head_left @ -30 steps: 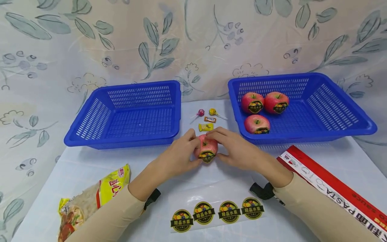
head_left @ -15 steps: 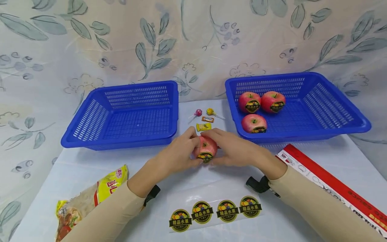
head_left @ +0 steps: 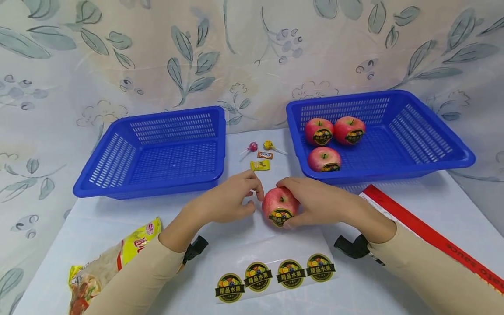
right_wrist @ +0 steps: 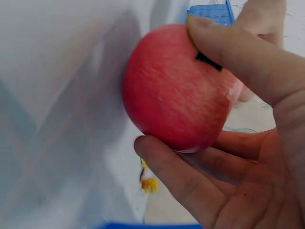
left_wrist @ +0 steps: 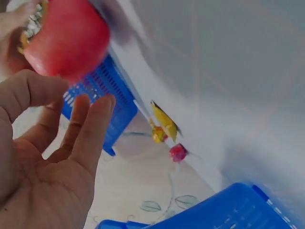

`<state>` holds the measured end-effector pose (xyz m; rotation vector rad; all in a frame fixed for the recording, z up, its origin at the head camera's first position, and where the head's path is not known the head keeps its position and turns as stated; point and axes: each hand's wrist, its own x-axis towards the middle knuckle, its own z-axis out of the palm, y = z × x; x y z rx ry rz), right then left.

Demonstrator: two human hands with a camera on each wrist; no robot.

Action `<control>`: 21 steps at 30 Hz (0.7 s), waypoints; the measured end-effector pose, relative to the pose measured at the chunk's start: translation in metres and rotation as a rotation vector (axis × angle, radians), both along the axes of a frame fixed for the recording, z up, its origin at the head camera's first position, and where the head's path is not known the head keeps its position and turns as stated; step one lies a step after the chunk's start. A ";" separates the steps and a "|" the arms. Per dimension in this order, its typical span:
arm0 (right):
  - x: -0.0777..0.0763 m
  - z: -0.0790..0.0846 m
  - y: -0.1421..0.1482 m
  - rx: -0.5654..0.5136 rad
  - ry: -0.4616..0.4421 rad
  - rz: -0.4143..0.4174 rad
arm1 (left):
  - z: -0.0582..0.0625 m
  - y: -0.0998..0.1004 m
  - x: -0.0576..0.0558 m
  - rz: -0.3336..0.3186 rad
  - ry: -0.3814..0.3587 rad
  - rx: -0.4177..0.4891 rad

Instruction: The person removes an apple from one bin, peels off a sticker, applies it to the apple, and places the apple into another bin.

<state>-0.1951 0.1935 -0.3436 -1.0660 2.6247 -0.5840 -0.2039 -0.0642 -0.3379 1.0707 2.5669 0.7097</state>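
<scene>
A red apple (head_left: 280, 200) bears a black-and-gold fruit sticker (head_left: 280, 216) on its near side. My right hand (head_left: 320, 202) grips it, thumb over the sticker's edge and fingers round the far side, as the right wrist view shows. Whether the apple touches the table is hard to tell. Just left of it, my left hand (head_left: 229, 197) holds nothing, its fingers loosely bent and apart from the fruit. In front of both hands lies a clear sheet (head_left: 271, 245) with several matching stickers (head_left: 257, 276).
The right blue basket (head_left: 409, 168) contains three stickered apples (head_left: 323, 159). Another blue basket (head_left: 157, 189) stands at left. Between them lie two lollipops (head_left: 253, 147) and two wrapped sweets (head_left: 260, 165). A yellow food bag (head_left: 138, 243) is at left, a red pasta box (head_left: 425, 229) at right.
My left hand has let go of the apple and drawn slightly left. The right hand keeps its grip, and the apple has come a little nearer and to the right.
</scene>
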 end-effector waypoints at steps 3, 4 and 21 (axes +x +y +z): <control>0.009 0.010 0.013 0.024 -0.006 -0.005 | 0.000 0.005 -0.002 0.008 0.024 -0.030; 0.011 0.013 0.018 0.028 -0.010 -0.008 | -0.001 0.007 -0.004 0.010 0.029 -0.032; 0.010 0.088 0.097 0.024 -0.081 -0.049 | -0.006 0.070 -0.023 0.173 -0.156 0.222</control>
